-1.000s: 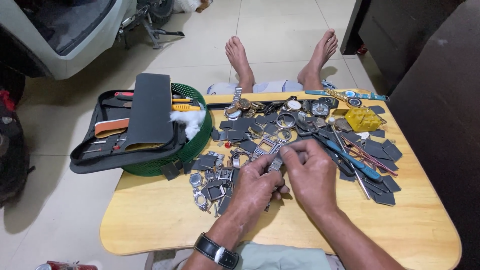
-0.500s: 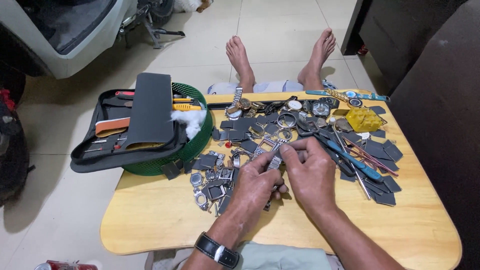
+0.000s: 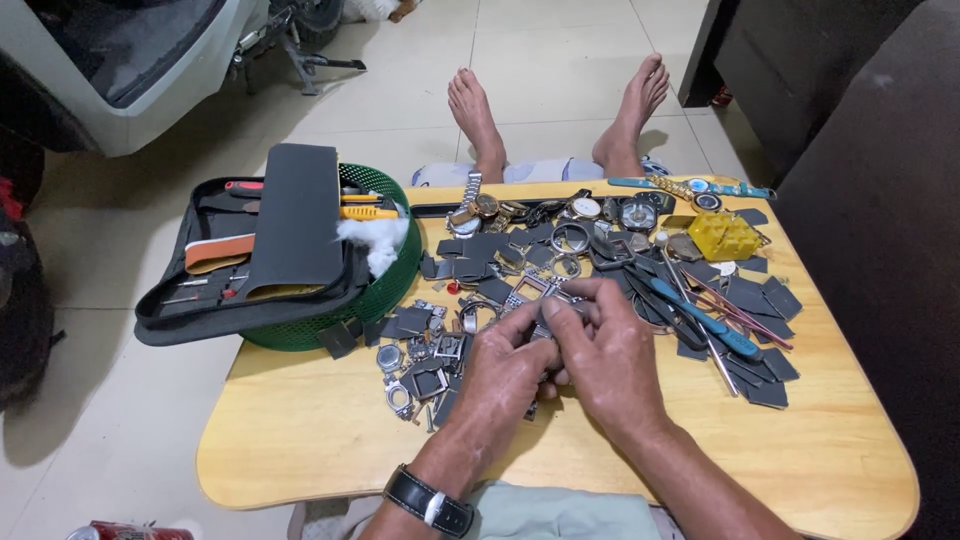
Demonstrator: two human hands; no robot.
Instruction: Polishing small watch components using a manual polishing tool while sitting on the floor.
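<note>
The small metal watch part [image 3: 548, 322] is mostly hidden between the fingers, so its shape is hard to make out. It sits pinched between both hands above the middle of the desk [image 3: 300, 440], just in front of the heap of watch pieces [image 3: 520, 255]. The left hand [image 3: 505, 372] curls narrowly around it from below; the right hand [image 3: 612, 350] closes on it from the side, fingertips meeting. Both forearms come in from the near edge.

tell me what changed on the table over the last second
Almost nothing. Both hands, left and right, stay together over the table, fingers pinching a small metal watch part. Tool case, green basket and scattered parts unmoved.
</note>
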